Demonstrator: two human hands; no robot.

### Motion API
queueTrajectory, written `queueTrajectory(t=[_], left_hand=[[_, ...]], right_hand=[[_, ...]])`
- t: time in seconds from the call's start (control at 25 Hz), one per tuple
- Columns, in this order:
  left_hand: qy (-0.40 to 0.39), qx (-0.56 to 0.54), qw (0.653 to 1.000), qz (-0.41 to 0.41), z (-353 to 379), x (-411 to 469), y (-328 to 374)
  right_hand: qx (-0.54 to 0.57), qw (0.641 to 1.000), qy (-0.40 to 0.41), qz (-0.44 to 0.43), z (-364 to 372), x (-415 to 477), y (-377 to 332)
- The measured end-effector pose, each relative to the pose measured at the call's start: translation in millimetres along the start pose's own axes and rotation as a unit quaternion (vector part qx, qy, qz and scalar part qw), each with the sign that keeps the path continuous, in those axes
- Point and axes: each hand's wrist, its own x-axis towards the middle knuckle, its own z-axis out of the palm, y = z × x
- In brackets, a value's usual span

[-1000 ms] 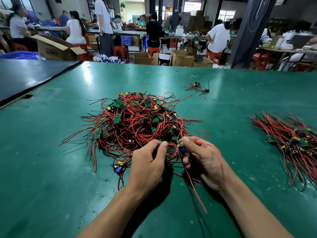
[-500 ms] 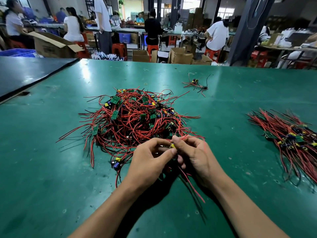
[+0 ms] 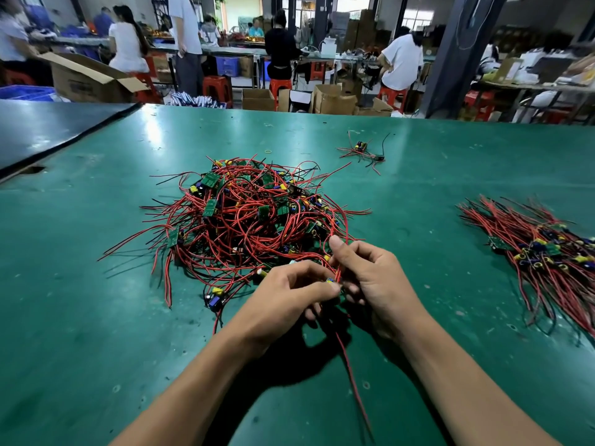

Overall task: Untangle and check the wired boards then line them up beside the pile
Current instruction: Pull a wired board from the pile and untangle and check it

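Head: board (image 3: pixel 331 281) in left hand (image 3: pixel 283 297) pinch, wires (image 3: pixel 345 355) in right hand (image 3: pixel 376 281) grip, beside pile (image 3: pixel 251 217)

Your left hand (image 3: pixel 283 294) and right hand (image 3: pixel 376 278) are bare, and so are both wrists. Your left forearm (image 3: pixel 199 375) and right forearm (image 3: pixel 457 375) show uncovered as far as the bottom edge of the view. The right thumbnail (image 3: pixel 335 242) is cut short and rounded. Creases cross the knuckles.
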Motion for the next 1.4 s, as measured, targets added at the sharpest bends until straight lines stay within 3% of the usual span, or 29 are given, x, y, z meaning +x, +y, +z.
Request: queueTrajectory(t=[0.28,0.48,0.88,1.04,1.24,1.4], left_hand=[[0.090,0.002,0.995,0.031,9,2,-5],[0.091,-0.056,0.993,0.045,10,0,-6],[0.114,-0.061,0.992,0.013,15,2,-4],[0.101,0.008,0.995,0.017,16,0,-5],[0.095,0.085,0.991,0.044,18,-2,-7],[0.115,0.130,0.980,0.102,19,-5,-8]], right_hand=[[0.008,1.000,-0.011,0.015,6,-2,3],[-0.016,0.994,-0.101,0.046,4,-8,5],[-0.069,0.997,0.039,-0.002,7,4,-1],[0.028,0.993,0.118,0.012,-4,9,-7],[0.222,0.964,0.024,0.143,-5,7,-14],[0.186,0.971,0.006,0.149,-5,6,-14]])
